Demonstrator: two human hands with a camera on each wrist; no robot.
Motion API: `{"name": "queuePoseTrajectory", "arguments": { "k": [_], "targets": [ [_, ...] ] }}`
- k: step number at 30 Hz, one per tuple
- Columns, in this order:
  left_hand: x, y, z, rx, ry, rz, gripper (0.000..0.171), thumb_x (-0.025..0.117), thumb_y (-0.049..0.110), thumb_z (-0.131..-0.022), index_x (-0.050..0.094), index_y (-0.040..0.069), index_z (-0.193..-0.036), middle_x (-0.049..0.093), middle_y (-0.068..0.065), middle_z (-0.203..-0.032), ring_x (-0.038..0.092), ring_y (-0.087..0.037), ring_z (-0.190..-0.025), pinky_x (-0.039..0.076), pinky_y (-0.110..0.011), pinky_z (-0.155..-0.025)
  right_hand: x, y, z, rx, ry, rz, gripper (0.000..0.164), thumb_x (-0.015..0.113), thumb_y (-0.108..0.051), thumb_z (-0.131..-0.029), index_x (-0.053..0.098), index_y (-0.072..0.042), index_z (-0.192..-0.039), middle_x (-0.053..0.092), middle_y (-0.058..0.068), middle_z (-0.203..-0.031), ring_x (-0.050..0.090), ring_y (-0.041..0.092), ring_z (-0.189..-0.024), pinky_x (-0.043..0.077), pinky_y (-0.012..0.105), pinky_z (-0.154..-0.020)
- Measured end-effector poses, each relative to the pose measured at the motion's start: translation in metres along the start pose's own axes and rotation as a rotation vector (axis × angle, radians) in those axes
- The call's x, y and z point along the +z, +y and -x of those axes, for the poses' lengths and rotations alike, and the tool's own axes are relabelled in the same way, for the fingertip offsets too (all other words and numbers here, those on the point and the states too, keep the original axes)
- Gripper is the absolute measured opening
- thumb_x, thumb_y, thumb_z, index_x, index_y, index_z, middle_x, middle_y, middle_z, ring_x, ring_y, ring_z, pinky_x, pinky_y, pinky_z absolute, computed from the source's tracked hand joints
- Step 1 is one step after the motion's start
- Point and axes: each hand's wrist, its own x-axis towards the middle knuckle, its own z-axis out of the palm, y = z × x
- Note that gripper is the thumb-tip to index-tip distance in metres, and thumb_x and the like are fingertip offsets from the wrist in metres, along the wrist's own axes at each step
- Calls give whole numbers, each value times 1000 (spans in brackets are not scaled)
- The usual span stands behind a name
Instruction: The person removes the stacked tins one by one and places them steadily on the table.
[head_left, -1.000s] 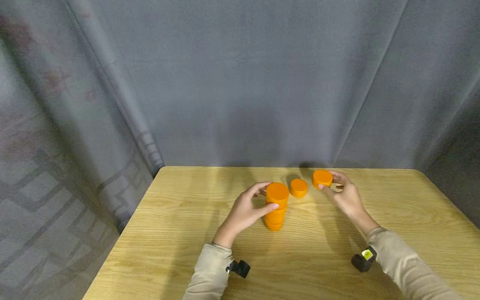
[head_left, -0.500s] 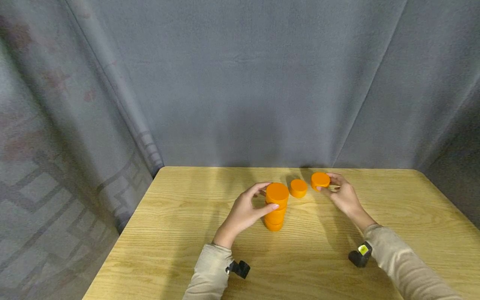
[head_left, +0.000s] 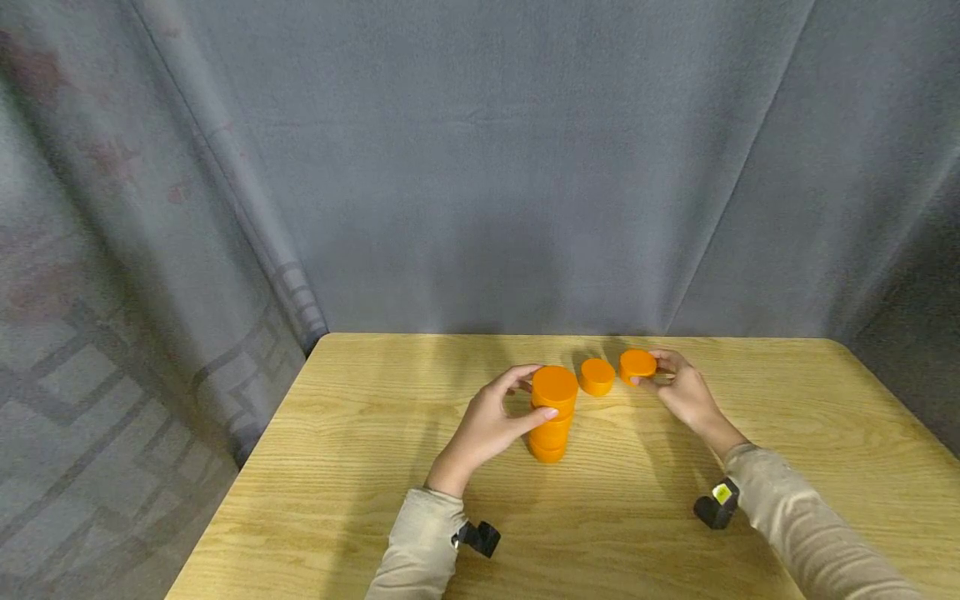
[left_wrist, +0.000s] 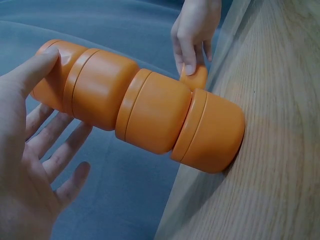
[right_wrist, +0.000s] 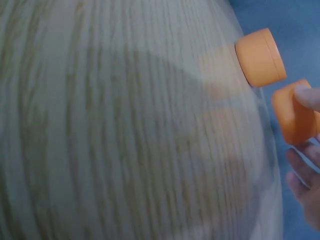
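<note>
A stack of several orange lidded jars stands upright on the table, its jars a little out of line. My left hand grips the top jar from the left, thumb in front and fingers behind. Right of the stack, one more orange jar stands alone. Beyond it, my right hand pinches another orange jar between thumb and fingers. In the right wrist view this held jar appears slightly above the table, close beside the standing jar.
The wooden table ends in a straight back edge just behind the jars. A grey curtain hangs beyond it and round both sides. Black wrist cameras are strapped at both sleeves.
My right hand has moved slightly left and lower with its jar, nearer the lone standing jar. The left hand and the stack have kept their place.
</note>
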Motion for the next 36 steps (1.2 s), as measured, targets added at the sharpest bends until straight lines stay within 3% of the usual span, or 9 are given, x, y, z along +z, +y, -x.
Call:
{"name": "queuePoseTrajectory", "arguments": {
  "k": [9,24,30,36],
  "targets": [
    [0,0,0,-9,-4,-1,56,79,26,-87,56,20,-137,64,7,-116,57,-13,-108,43,-50,-100,2,8,-1,8,-35,3,64,74,-20,-91,42,13,-135,53,37,-127,54,49,-115,47,56,-92],
    [0,1,0,5,1,-14,55,79,24,-86,57,18,-136,66,5,-115,58,-13,-106,44,-50,-99,4,13,-1,18,-55,-36,61,76,-14,-89,43,15,-132,54,38,-125,50,49,-118,36,60,-101],
    [0,1,0,14,1,-22,56,79,25,-86,57,18,-136,66,4,-115,58,-12,-106,44,-49,-99,4,15,-1,22,-74,-19,64,76,-18,-89,41,13,-134,54,36,-126,52,47,-116,40,60,-97],
    [0,1,0,21,-3,-30,56,79,25,-87,56,17,-137,65,3,-116,58,-13,-107,45,-50,-98,6,16,-1,13,-70,-31,61,75,-13,-89,42,14,-132,56,35,-124,55,45,-112,46,51,-92]
  ]
}}
